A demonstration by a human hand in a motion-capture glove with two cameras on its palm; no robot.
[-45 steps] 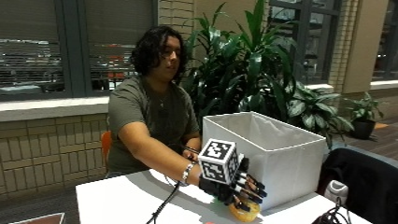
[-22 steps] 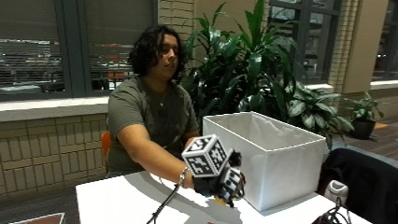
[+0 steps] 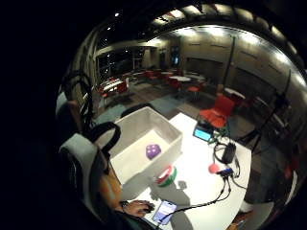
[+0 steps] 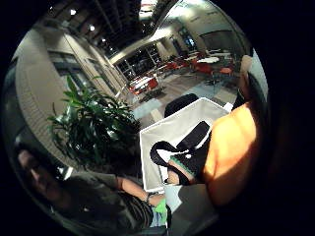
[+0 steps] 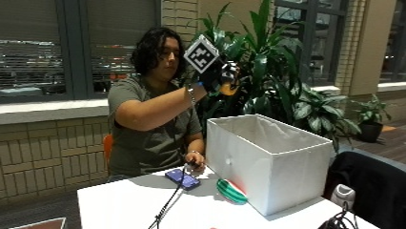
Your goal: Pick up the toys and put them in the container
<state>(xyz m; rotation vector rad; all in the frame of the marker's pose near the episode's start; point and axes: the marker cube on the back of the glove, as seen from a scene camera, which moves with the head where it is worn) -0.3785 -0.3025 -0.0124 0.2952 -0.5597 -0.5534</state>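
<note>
While my gloved right hand (image 5: 218, 76) is raised at head height, above and behind the near edge of the white container (image 5: 269, 162), its fingers curl round an orange toy (image 5: 229, 88) that I can see only as a sliver below the glove. From the thumb side the same toy (image 4: 231, 152) fills the palm, its shape unreadable. A purple die (image 3: 153, 151) lies inside the container, and a watermelon-slice toy (image 5: 231, 192) rests on the white table (image 5: 126, 205) against its outer wall. My bare hand (image 5: 193, 164) sits beside a phone (image 5: 183, 178).
</note>
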